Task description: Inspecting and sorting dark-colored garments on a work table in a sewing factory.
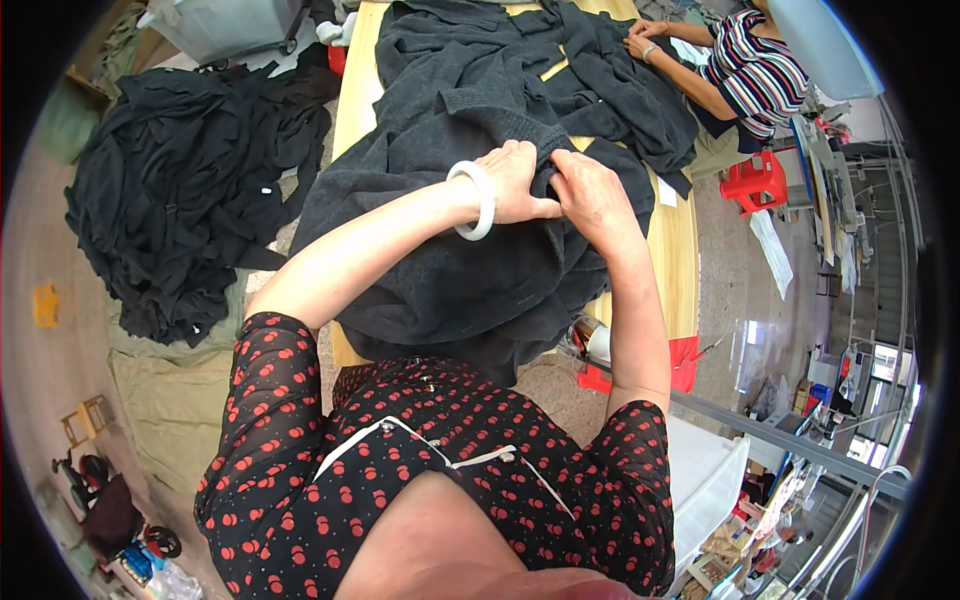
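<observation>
A dark grey knitted garment (440,290) lies bunched on the wooden table before me, its near part hanging over the front edge. My left hand (515,182), with a white bangle at the wrist, is closed on a fold of it. Close beside, my right hand (597,195) pinches the same cloth with thumb and fingers. The two thumbs nearly meet. Exactly what edge or seam lies under the fingertips is hidden.
More dark garments (450,40) cover the far part of the table (683,290). A co-worker's hands (645,38) work at the far right. On the left floor sits a big dark garment pile (180,180); a red stool (755,182) stands right.
</observation>
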The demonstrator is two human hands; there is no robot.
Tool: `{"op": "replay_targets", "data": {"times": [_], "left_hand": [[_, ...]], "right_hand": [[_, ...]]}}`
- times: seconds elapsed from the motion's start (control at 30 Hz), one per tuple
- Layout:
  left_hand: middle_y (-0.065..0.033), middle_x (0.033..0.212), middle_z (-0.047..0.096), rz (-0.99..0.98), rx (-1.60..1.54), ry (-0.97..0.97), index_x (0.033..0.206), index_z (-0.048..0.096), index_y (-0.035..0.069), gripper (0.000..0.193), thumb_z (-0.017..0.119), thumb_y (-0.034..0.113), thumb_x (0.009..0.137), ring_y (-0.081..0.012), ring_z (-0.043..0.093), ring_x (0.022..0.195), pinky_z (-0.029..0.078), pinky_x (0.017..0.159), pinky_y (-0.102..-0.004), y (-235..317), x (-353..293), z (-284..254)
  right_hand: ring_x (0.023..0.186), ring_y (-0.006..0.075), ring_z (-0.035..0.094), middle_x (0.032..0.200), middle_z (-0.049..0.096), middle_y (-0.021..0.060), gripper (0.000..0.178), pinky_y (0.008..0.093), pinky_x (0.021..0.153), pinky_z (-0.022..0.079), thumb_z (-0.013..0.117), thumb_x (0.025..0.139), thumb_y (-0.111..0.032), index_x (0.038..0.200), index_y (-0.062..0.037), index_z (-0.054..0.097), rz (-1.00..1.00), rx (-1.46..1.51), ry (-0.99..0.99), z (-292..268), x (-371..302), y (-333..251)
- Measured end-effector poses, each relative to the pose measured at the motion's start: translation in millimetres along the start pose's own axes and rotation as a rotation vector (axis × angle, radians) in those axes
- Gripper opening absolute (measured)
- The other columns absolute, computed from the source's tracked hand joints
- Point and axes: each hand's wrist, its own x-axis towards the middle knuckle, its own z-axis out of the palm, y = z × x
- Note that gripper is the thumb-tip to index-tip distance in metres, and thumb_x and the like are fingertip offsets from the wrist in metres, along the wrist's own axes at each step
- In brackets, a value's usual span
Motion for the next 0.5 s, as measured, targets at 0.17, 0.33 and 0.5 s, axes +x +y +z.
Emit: {"op": "replay_targets", "data": {"times": [0.17, 0.33, 0.5], "left_hand": [[-0.0260, 0.086, 0.052, -0.013, 0.007, 0.075, 0.083, 0.046, -0.008, 0.040, 0.059, 0.029, 0.074, -0.0380, 0.053, 0.084, 0.042, 0.074, -0.0403, -13, 2, 18], [-0.0251, 0.082, 0.051, 0.108, 0.017, 0.175, 0.079, 0.045, -0.006, 0.020, 0.048, 0.014, 0.078, -0.0396, 0.051, 0.081, 0.041, 0.072, -0.0441, -19, -3, 25], [-0.0253, 0.080, 0.051, 0.124, -0.061, 0.230, 0.080, 0.045, -0.006, 0.018, 0.046, 0.011, 0.076, -0.0406, 0.051, 0.079, 0.041, 0.069, -0.0451, -22, -1, 27]], "right_hand": [[0.077, 0.0357, 0.054, 0.077, 0.054, 0.0197, 0.009, 0.0412, 0.065, 0.043, 0.052, 0.074, -0.005, 0.080, 0.0014, 0.049, -0.054, -0.059, -0.018, 2, -2, 0], [0.078, 0.0371, 0.053, 0.076, 0.053, 0.0209, 0.011, 0.0417, 0.065, 0.042, 0.053, 0.076, -0.006, 0.076, 0.0027, 0.047, -0.034, -0.004, -0.061, 2, -2, -2], [0.080, 0.0385, 0.053, 0.080, 0.056, 0.0221, 0.012, 0.0408, 0.066, 0.043, 0.053, 0.077, -0.006, 0.084, 0.0035, 0.052, -0.018, 0.083, -0.024, 4, -2, 2]]}}
